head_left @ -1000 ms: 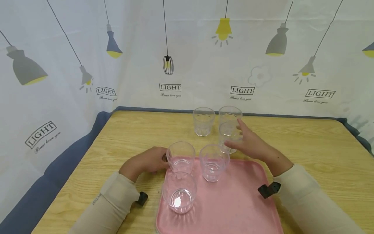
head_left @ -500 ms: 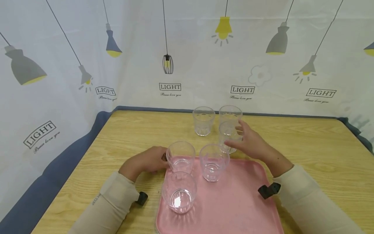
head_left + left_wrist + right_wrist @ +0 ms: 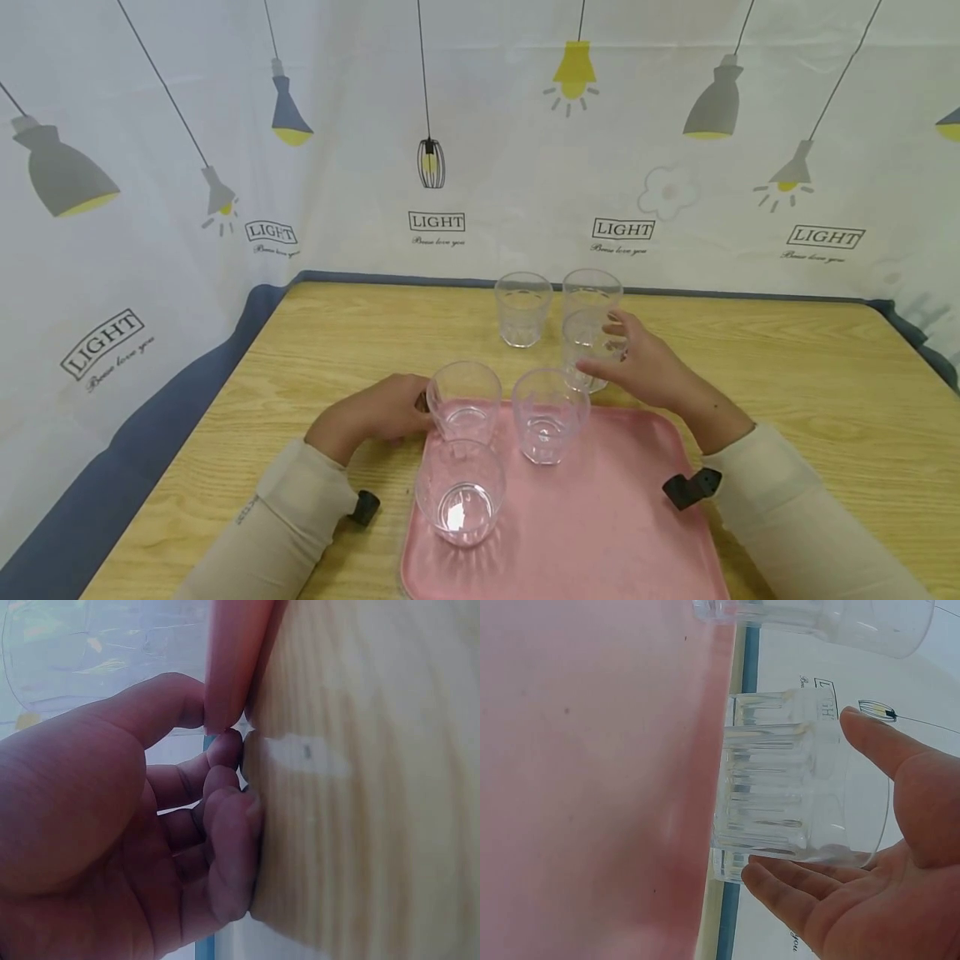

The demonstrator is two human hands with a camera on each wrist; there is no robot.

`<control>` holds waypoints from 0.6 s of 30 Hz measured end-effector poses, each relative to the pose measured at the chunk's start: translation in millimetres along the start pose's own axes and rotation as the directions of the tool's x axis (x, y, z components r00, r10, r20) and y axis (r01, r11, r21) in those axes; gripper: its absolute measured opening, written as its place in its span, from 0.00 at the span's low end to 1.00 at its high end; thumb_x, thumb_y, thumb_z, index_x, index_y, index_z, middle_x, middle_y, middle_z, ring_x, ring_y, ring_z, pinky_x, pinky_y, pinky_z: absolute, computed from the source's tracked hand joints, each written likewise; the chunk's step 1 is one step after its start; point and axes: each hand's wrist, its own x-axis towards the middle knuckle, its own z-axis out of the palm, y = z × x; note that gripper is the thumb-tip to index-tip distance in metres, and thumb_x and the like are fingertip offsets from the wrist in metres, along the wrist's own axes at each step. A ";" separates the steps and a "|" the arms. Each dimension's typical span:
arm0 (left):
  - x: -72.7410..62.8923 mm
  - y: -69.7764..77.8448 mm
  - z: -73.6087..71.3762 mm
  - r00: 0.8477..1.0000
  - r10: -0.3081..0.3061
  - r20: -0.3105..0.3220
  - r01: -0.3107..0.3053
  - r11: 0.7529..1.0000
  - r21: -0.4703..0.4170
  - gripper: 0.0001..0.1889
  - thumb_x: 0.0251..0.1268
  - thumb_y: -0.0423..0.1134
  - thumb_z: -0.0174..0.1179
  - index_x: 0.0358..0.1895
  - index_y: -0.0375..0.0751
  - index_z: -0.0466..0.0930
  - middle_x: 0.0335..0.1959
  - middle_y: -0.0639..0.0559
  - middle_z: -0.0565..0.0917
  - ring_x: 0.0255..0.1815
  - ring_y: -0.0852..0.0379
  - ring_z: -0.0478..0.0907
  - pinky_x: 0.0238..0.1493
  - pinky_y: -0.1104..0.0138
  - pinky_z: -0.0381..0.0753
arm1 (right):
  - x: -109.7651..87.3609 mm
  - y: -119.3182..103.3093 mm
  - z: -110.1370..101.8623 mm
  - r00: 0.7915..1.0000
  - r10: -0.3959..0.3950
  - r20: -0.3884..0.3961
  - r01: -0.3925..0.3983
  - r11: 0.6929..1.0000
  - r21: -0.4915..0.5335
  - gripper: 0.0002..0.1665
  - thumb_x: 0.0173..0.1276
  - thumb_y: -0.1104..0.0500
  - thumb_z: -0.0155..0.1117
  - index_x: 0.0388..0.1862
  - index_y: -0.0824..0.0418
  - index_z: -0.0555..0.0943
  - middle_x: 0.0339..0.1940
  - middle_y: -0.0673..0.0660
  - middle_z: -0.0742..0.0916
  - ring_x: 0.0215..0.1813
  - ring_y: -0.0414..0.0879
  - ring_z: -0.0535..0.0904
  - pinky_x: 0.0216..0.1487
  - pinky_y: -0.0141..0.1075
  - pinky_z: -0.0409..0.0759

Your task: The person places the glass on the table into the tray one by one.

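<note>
My left hand (image 3: 386, 408) is at the back left corner of a pink tray (image 3: 600, 517). In the left wrist view its thumb presses the tray's edge, with the fingers curled underneath and resting against the table. Beyond the tray's back edge, my right hand (image 3: 645, 358) holds a clear plastic tumbler (image 3: 780, 787), thumb on one side and fingers on the other. Three similar tumblers stand upright on the tray: one at the back left (image 3: 465, 408), another at the front left (image 3: 461, 500), and a third tumbler (image 3: 546, 425) near the back edge's middle.
Two more clear tumblers stand farther back on the wooden table (image 3: 360, 333): one on the left (image 3: 522, 312) and one tumbler (image 3: 592, 283) directly behind the held one. A white curtain (image 3: 495, 108) printed with lamps hangs behind the table.
</note>
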 end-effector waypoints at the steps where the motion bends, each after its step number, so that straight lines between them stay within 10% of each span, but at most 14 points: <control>1: 0.0 0.1 0.0 1.000 0.001 -0.001 -0.001 1.000 0.002 0.08 0.69 0.47 0.63 0.40 0.48 0.78 0.24 0.52 0.78 0.13 0.58 0.72 0.18 0.66 0.76 | -0.1 0.0 0.0 1.000 0.000 0.000 0.000 1.000 -0.001 0.60 0.67 0.40 0.68 0.80 0.64 0.43 0.77 0.70 0.65 0.71 0.69 0.69 0.64 0.60 0.76; 18: 0.5 0.1 0.1 1.000 -0.031 -0.002 0.031 1.000 -0.003 0.09 0.68 0.48 0.63 0.40 0.49 0.78 0.26 0.51 0.79 0.15 0.58 0.73 0.20 0.66 0.77 | -7.1 0.2 2.5 1.000 0.016 0.008 -0.016 1.000 0.024 0.59 0.67 0.39 0.67 0.80 0.63 0.43 0.75 0.70 0.67 0.69 0.68 0.70 0.64 0.61 0.74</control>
